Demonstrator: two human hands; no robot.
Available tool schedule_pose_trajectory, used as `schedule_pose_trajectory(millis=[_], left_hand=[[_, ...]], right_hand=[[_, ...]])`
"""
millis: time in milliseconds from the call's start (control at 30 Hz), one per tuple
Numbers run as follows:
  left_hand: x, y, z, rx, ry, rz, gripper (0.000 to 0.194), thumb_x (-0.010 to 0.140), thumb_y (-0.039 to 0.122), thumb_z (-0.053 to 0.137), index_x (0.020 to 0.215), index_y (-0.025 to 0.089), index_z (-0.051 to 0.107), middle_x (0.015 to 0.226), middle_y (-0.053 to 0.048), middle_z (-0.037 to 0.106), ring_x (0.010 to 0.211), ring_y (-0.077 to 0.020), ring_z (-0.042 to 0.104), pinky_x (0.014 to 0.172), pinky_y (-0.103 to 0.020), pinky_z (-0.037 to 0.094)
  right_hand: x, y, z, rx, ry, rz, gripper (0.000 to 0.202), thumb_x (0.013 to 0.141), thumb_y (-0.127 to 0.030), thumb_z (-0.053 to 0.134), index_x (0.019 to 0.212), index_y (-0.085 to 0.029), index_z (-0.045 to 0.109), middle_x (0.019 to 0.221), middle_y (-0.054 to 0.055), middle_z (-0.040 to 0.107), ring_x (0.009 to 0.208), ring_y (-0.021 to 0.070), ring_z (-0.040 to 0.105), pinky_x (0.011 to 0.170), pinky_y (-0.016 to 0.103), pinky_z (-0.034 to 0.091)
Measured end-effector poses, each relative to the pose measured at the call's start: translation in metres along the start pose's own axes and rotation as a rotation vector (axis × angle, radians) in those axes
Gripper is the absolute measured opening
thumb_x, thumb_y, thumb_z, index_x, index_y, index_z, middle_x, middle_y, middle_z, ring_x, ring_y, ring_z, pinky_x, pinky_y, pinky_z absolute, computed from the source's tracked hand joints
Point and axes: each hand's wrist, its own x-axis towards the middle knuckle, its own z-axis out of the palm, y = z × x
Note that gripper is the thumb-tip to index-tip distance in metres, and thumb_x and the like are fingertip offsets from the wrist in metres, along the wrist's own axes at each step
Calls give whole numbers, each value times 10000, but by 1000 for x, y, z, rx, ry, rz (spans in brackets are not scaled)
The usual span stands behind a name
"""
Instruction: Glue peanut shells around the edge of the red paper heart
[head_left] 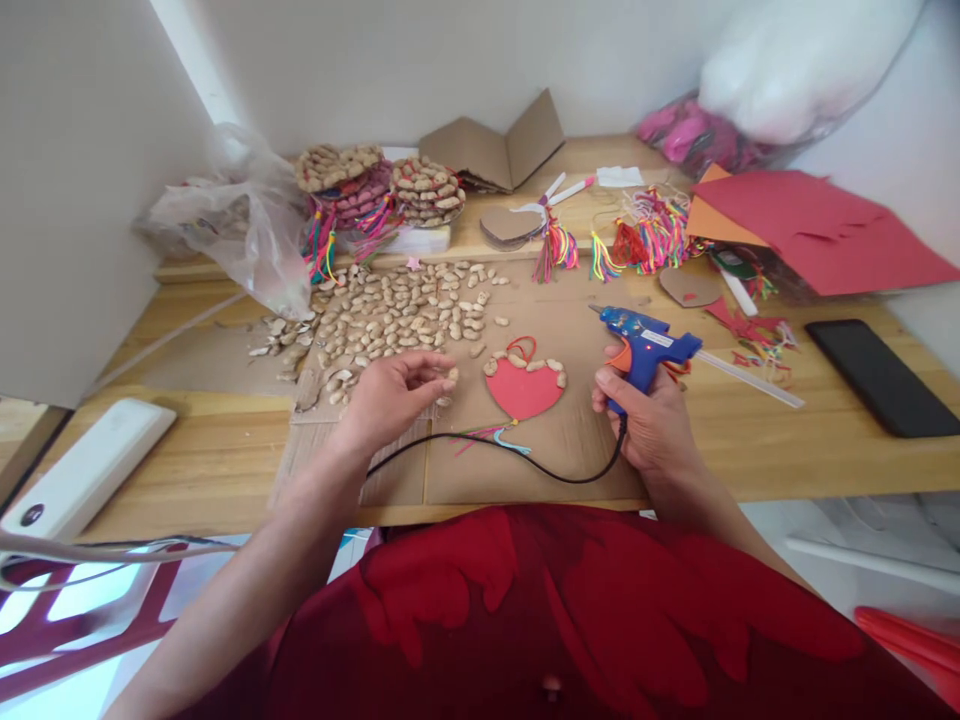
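Between my hands lies a red paper heart [523, 393] with several peanuts along its top edge, a red loop above and coloured strings at its tip. My right hand [651, 415] is wrapped round the handle of a blue glue gun [641, 345], whose nozzle points left and away from me. A clear glue stick [750, 379] sticks out of its back. Left of the heart, my left hand [397, 395] pinches a peanut [452, 375] between thumb and fingers. Beyond that hand spreads a pile of loose peanuts [397, 308] on cardboard [480, 480].
The glue gun's black cord [465, 437] crosses in front of the heart. Peanut-covered pieces [427, 190] are stacked at the back, near a plastic bag [247, 230]. Right are coloured tassels [660, 225], red sheets [832, 235] and a black phone [885, 375]. A white power bank [94, 470] lies left.
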Motion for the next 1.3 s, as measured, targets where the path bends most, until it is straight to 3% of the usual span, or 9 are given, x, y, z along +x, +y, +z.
schedule_pose_trajectory(millis=[200, 367, 500, 600, 867, 1133, 1300], left_hand=[[3, -15, 28, 221, 3, 127, 308, 849, 385, 753, 1118, 250, 820, 856, -19, 810, 750, -187, 730, 668, -282, 547], [-4, -13, 28, 348, 64, 184, 196, 906, 323, 707, 1036, 261, 841, 967, -30, 835, 846, -197, 742, 728, -288, 555], [-9, -8, 25, 405, 103, 182, 221, 914, 271, 683, 1077, 256, 832, 967, -32, 836, 867, -207, 746, 746, -293, 560], [-11, -5, 14, 423, 191, 178, 239, 923, 302, 678, 1103, 268, 831, 969, -28, 834, 836, -204, 735, 747, -299, 555], [-18, 2, -38, 436, 414, 126, 244, 900, 401, 670, 1010, 270, 844, 946, -13, 821, 714, -180, 654, 704, -313, 513], [-24, -10, -71, 498, 516, 141, 198, 869, 287, 679, 994, 272, 832, 933, -3, 811, 746, -167, 680, 751, -303, 541], [-29, -20, -80, 533, 494, 157, 201, 895, 279, 667, 1002, 254, 834, 973, -4, 815, 788, -177, 697, 778, -319, 550]], right_hand=[[1, 1, -1, 12, -4, -6, 368, 612, -315, 949, 921, -323, 749, 668, -41, 628, 550, 155, 544, 504, 323, 391], [-1, 0, -1, -10, -14, 17, 392, 621, -290, 933, 954, -301, 726, 667, -57, 630, 547, 141, 550, 488, 300, 359], [-1, -1, -1, -52, -11, 8, 373, 637, -299, 917, 953, -295, 718, 661, -56, 620, 546, 142, 551, 463, 294, 315], [-1, -1, 0, -52, -12, 10, 370, 623, -314, 927, 931, -326, 721, 672, -43, 622, 547, 161, 545, 449, 307, 295], [-1, -3, 1, -80, -43, -31, 476, 578, -256, 939, 979, -292, 685, 703, -56, 629, 539, 134, 510, 481, 301, 354], [0, 0, 1, -78, -33, -17, 444, 562, -189, 928, 919, -259, 673, 730, -62, 641, 578, 106, 531, 496, 242, 388], [1, -1, 1, -86, -18, 0, 428, 544, -183, 919, 866, -272, 652, 736, -50, 634, 574, 116, 532, 472, 252, 356]])
